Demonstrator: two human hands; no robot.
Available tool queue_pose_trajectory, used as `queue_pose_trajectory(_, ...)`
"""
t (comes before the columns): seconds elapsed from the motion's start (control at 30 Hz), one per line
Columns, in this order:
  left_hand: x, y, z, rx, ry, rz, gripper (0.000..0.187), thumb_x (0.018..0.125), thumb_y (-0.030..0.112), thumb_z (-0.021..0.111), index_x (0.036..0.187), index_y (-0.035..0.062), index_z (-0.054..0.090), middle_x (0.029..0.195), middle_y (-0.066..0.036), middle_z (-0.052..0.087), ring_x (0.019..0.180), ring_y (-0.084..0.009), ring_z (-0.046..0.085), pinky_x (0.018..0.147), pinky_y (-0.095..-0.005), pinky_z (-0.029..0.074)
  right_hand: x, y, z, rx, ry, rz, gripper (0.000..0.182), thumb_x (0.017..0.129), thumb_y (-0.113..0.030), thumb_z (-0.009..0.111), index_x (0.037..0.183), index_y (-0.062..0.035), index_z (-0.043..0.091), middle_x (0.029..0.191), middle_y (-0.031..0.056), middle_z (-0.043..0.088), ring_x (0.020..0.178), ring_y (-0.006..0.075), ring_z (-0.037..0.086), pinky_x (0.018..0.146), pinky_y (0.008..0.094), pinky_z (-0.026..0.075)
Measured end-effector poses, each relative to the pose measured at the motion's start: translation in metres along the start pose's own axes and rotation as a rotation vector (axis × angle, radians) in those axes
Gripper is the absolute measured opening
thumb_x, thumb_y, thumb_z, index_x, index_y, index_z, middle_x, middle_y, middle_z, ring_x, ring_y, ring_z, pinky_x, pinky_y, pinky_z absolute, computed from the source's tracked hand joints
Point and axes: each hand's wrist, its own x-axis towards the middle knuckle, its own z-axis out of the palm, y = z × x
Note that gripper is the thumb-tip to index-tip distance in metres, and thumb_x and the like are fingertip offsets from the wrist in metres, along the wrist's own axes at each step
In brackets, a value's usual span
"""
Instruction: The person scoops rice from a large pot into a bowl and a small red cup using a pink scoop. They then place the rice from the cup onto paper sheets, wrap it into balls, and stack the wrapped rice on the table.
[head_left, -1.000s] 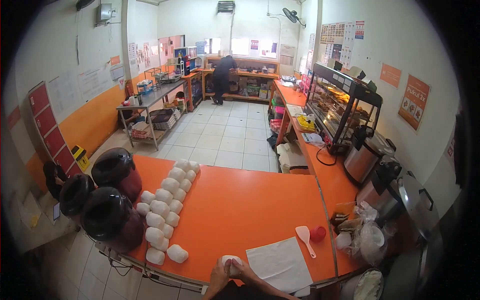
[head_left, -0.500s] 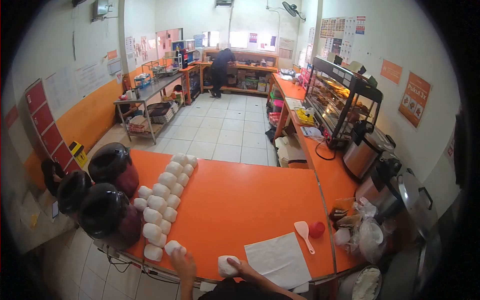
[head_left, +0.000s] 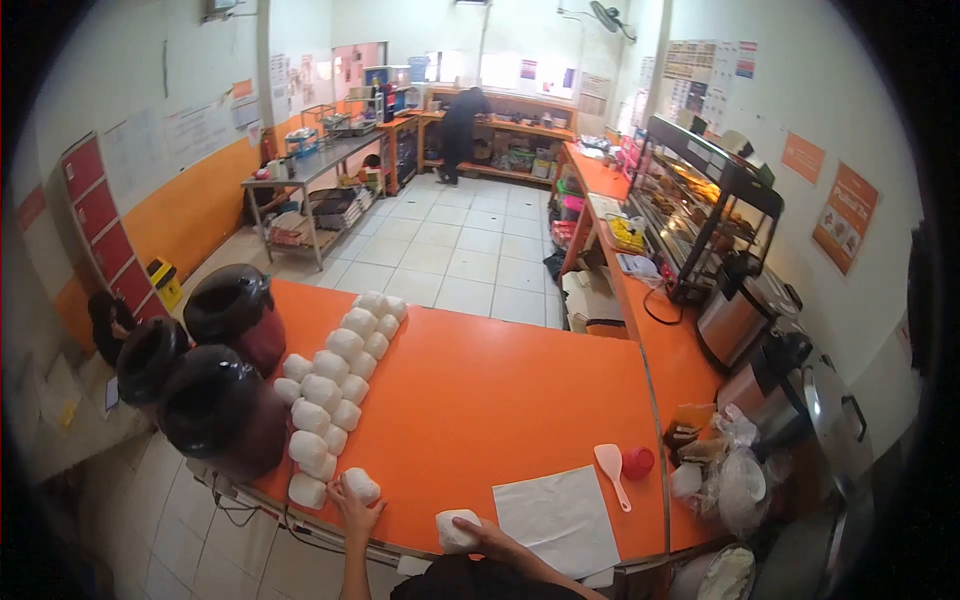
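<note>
White wrapped bundles [head_left: 324,392] stand in slanting rows on the left of the orange table [head_left: 480,400]. At the near end of the rows my left hand [head_left: 355,508] has its fingers against the side of one white bundle [head_left: 361,486]. My right hand [head_left: 482,536] grips another white bundle [head_left: 456,531] at the table's front edge, thumb on top. Right of it lies a sheet of white paper [head_left: 558,522]. Beside the paper are a pale rice paddle [head_left: 613,478] and a red cup [head_left: 637,462].
Three dark jars [head_left: 225,420] stand at the table's left end. On the right are plastic bags [head_left: 742,480], steel cookers [head_left: 745,320], a glass food display [head_left: 690,210] and a pot of white rice [head_left: 725,575]. A person [head_left: 462,130] stands at the far counter.
The view has tilted and shifted a little. My left hand is now lower left of its bundle, which shows more fully. My right hand keeps its bundle in nearly the same place.
</note>
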Motion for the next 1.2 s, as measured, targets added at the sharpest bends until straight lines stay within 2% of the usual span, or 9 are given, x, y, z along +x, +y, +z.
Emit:
queue_pose_trajectory(0.1, 0.002, -0.012, 0.037, -0.151, 0.235, -0.032, 0.087, 0.062, 0.018, 0.079, 0.128, 0.0014, 0.026, 0.126, -0.025, 0.025, 0.113, -0.0412, 0.033, 0.097, -0.0507, 0.030, 0.001, 0.000, -0.001, -0.053, 0.003, 0.028, 0.057, 0.085, -0.042, 0.059, 0.120, 0.0007, 0.046, 0.104, 0.0097, 0.057, 0.091, 0.0183, 0.059, 0.076, 0.0323, 0.048)
queue_pose_trajectory(0.2, 0.002, -0.012, 0.050, -0.141, 0.216, -0.026, 0.077, 0.067, 0.016, 0.075, 0.127, 0.0022, 0.028, 0.122, -0.025, 0.031, 0.111, -0.0427, 0.035, 0.095, -0.0527, 0.031, 0.001, 0.002, -0.005, -0.117, 0.033, 0.107, 0.057, 0.084, -0.044, 0.058, 0.119, 0.0001, 0.047, 0.103, 0.0093, 0.058, 0.090, 0.0180, 0.059, 0.074, 0.0313, 0.048)
queue_pose_trajectory(0.4, 0.007, 0.039, 0.028, 0.185, 0.014, -0.217, 0.077, 0.061, 0.020, 0.079, 0.124, 0.0121, 0.034, 0.120, -0.025, 0.034, 0.107, -0.0431, 0.040, 0.085, -0.0534, 0.041, -0.003, -0.008, 0.005, -0.271, 0.084, 0.185, 0.058, 0.084, -0.045, 0.058, 0.120, -0.0013, 0.047, 0.103, 0.0089, 0.058, 0.089, 0.0178, 0.059, 0.072, 0.0298, 0.047)
queue_pose_trajectory(0.6, 0.025, 0.025, 0.029, 0.289, -0.150, -0.079, 0.075, 0.056, 0.019, 0.079, 0.120, 0.0229, 0.040, 0.121, -0.025, 0.032, 0.099, -0.0444, 0.046, 0.069, -0.0503, 0.051, 0.010, -0.013, 0.010, -0.329, 0.077, 0.253, 0.058, 0.084, -0.045, 0.058, 0.121, -0.0014, 0.047, 0.104, 0.0092, 0.058, 0.092, 0.0180, 0.057, 0.076, 0.0296, 0.046)
queue_pose_trajectory(0.73, 0.047, 0.035, 0.013, 0.050, -0.301, -0.161, 0.070, 0.057, 0.021, 0.078, 0.116, 0.0151, 0.042, 0.118, -0.023, 0.041, 0.100, -0.0411, 0.049, 0.077, -0.0472, 0.048, 0.025, -0.005, 0.001, -0.363, 0.028, 0.245, 0.057, 0.084, -0.043, 0.059, 0.120, -0.0003, 0.047, 0.106, 0.0098, 0.057, 0.093, 0.0176, 0.057, 0.080, 0.0296, 0.046)
queue_pose_trajectory(0.83, 0.086, 0.026, 0.002, -0.365, -0.343, -0.053, 0.067, 0.061, 0.026, 0.078, 0.114, 0.0076, 0.042, 0.110, -0.019, 0.050, 0.102, -0.0352, 0.051, 0.083, -0.0430, 0.045, 0.031, -0.003, -0.001, -0.366, 0.026, 0.211, 0.053, 0.083, -0.046, 0.057, 0.117, -0.0052, 0.051, 0.094, 0.0067, 0.059, 0.075, 0.0132, 0.056, 0.048, 0.0271, 0.042)
queue_pose_trajectory(0.93, 0.160, 0.068, -0.042, -0.400, -0.055, 0.143, 0.066, 0.066, 0.032, 0.075, 0.114, 0.0030, 0.041, 0.110, -0.020, 0.052, 0.103, -0.0323, 0.051, 0.085, -0.0421, 0.044, 0.041, 0.000, -0.010, -0.290, 0.019, 0.204, 0.054, 0.084, -0.044, 0.058, 0.118, -0.0027, 0.050, 0.099, 0.0077, 0.059, 0.084, 0.0151, 0.057, 0.058, 0.0291, 0.047)
queue_pose_trajectory(0.97, 0.192, 0.070, -0.048, -0.358, 0.005, 0.094, 0.064, 0.067, 0.032, 0.074, 0.114, 0.0045, 0.040, 0.110, -0.021, 0.051, 0.104, -0.0335, 0.051, 0.085, -0.0432, 0.044, 0.033, -0.022, 0.010, -0.221, 0.060, 0.160, 0.059, 0.082, -0.041, 0.061, 0.121, 0.0010, 0.046, 0.107, 0.0101, 0.058, 0.095, 0.0193, 0.056, 0.081, 0.0319, 0.046)
queue_pose_trajectory(1.2, 0.416, -0.005, -0.004, -0.094, 0.223, -0.196, 0.062, 0.066, 0.033, 0.070, 0.115, 0.0132, 0.038, 0.111, -0.018, 0.054, 0.109, -0.0395, 0.044, 0.078, -0.0501, 0.047, 0.065, -0.025, -0.002, -0.152, 0.118, 0.187, 0.060, 0.082, -0.041, 0.062, 0.121, 0.0009, 0.046, 0.107, 0.0101, 0.058, 0.095, 0.0194, 0.056, 0.081, 0.0324, 0.046)
